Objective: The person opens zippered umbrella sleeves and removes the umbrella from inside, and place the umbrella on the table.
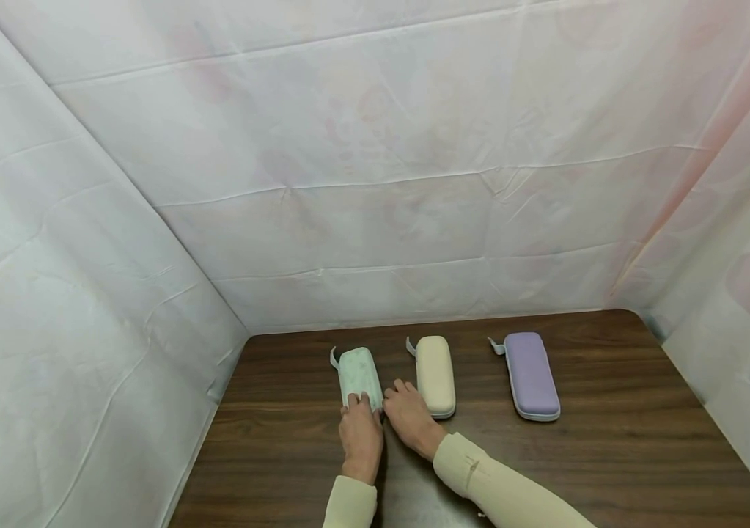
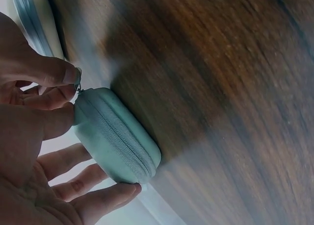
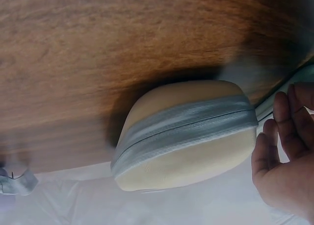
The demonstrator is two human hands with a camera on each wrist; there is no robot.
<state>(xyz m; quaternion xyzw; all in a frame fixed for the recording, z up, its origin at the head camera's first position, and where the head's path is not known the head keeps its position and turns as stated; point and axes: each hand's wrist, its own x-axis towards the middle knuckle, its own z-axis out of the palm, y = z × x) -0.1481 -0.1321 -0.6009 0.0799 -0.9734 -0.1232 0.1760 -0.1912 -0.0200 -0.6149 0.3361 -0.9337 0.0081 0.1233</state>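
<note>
A mint green zippered case (image 1: 358, 369) lies on the wooden table, leftmost of three. Over its near end, my left hand (image 1: 361, 438) grips it, thumb on one side and fingers on the other. In the left wrist view the closed part of the grey zipper (image 2: 117, 134) runs along the case's end. My right hand (image 1: 409, 418) pinches the small zipper pull (image 2: 78, 78) at the corner between thumb and finger. Beside that hand lies a cream case (image 1: 435, 374) with a grey zipper, seen end-on in the right wrist view; the hand's fingertips hide the green case there.
A purple case (image 1: 533, 374) lies farther right on the dark wooden table (image 1: 612, 455). Wrist straps stick out from the far left corners of the cases. Pale sheets (image 1: 381, 183) hang behind and at both sides of the table.
</note>
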